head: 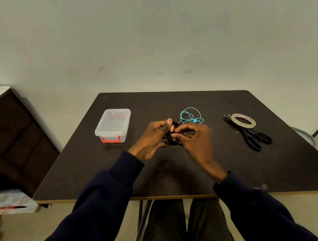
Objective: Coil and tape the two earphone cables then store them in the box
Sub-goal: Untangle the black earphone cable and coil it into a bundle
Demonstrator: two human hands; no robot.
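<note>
A black earphone cable [172, 137] is bunched into a coil, held above the middle of the dark table [175, 174]. My left hand [153, 138] grips the coil from the left, thumb on top. My right hand [195, 137] pinches the coil from the right with its fingertips. Just behind my hands a turquoise earphone cable [190, 115] lies loose on the table. A clear plastic box [113, 124] with a red latch stands at the left with its lid on. At the right, a roll of tape [243, 120] rests on black scissors [253, 137].
The table backs onto a pale wall. A dark piece of furniture [18, 137] stands to the left of the table. My legs show under the table's near edge.
</note>
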